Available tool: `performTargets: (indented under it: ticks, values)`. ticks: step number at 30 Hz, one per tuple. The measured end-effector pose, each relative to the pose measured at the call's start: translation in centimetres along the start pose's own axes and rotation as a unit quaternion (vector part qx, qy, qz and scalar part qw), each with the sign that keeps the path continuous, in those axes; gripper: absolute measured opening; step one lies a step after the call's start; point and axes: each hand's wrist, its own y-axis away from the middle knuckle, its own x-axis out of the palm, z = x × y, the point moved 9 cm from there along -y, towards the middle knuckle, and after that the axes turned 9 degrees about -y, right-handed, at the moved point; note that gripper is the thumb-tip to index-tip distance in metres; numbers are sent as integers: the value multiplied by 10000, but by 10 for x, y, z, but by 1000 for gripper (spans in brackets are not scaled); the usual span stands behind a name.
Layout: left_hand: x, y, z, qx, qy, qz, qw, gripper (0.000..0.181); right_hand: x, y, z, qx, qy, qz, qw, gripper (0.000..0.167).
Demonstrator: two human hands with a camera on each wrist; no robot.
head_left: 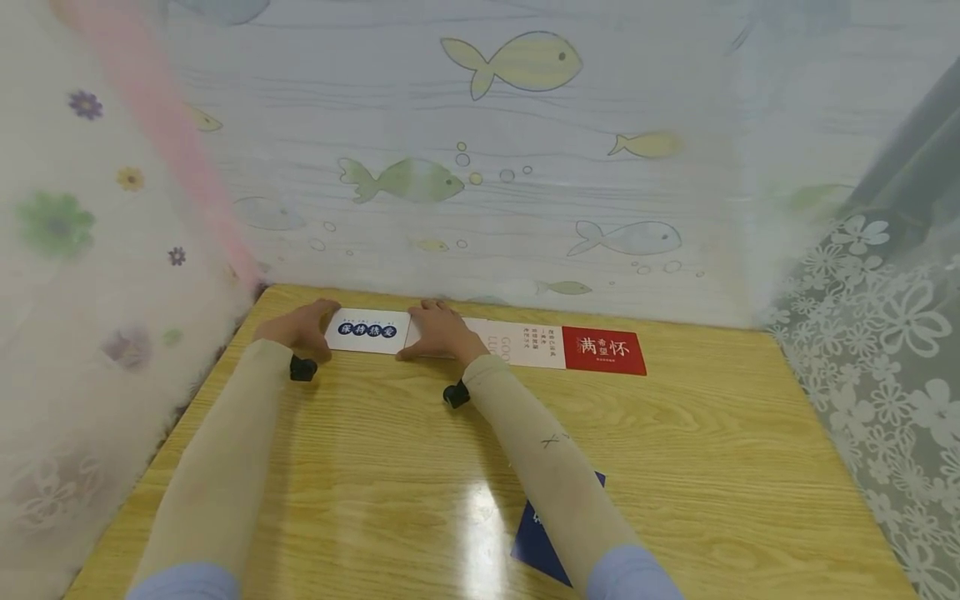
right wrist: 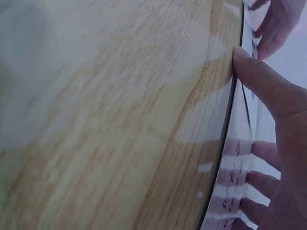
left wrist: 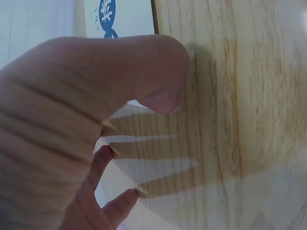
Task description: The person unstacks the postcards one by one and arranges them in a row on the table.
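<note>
While ranged near rear of wooden table, comprises white Chinese-lettered card, gripped at left end by left hand, at right by right hand (thumbs frontward), apparently to sit flush with adjoining pale-pink card.

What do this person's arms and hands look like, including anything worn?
The left sleeve and right sleeve are long and beige; the right one bears a small dark mark. Light blue cloth shows beyond each at the picture's bottom edge. A small black device sits at each wrist. Neither hand wears a glove.
</note>
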Motion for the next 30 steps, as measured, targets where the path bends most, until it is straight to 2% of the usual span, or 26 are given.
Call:
performTargets:
  ticks: [4,8,11,15,19,22,25,27,30]
  values:
    - [1,1,2,40,19,-71,10000,107,1,1,0,-11,-48,53,10000,101]
    - [5,-4,5,63,110,-120,9998,110,3,0,-3,-32,-25,114,9999,104]
    - [8,-7,6,197,242,-246,9992,111,4,0,-4,-75,-101,130,9998,107]
    - [9,-6,4,569,341,-689,9954,108,0,3,-3,-191,-343,111,9992,107]
    - [13,7,-8,918,337,-1292,9868,96,-17,19,3,-571,-456,79,9973,99]
    - [17,25,-28,1189,156,-1744,9773,80,-33,46,10,-1078,-667,25,9919,90]
    - [25,46,-61,1589,-210,-2129,9638,68,-44,84,6,-1418,-1068,68,9841,81]
    - [33,60,-87,1880,-398,-2298,9541,64,-44,112,-4,-1505,-1267,156,9803,78]
    - [51,82,-124,2287,-642,-2389,9415,61,-38,155,-25,-1435,-1540,331,9770,75]
